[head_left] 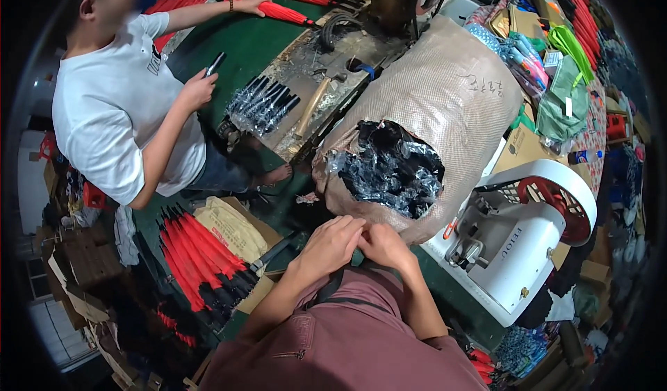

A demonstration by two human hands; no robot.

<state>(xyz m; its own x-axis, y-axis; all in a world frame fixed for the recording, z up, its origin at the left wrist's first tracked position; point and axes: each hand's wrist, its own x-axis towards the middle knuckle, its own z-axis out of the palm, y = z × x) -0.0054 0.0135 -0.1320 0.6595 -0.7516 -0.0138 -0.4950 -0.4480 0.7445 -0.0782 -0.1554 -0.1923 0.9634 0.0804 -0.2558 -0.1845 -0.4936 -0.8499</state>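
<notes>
Right now my left hand [332, 241] and right hand [384, 243] sit touching each other, fingers curled and pressed together; whether they pinch something small between them I cannot tell. Just beyond the fingertips stands a big tan woven sack [445, 106], torn open, with a heap of black plastic-wrapped pieces [389, 168] showing in the hole nearest my hands. Right of my right hand is a white machine [517, 241] with a red wheel behind a guard. Left of my left hand lies a bundle of red and black folded umbrellas [201, 259] on a brown box. Well beyond, across a green table [243, 43], another person in a white shirt [114, 109] holds a dark handle [215, 64], near a wrapped row of black handles [262, 104].
</notes>
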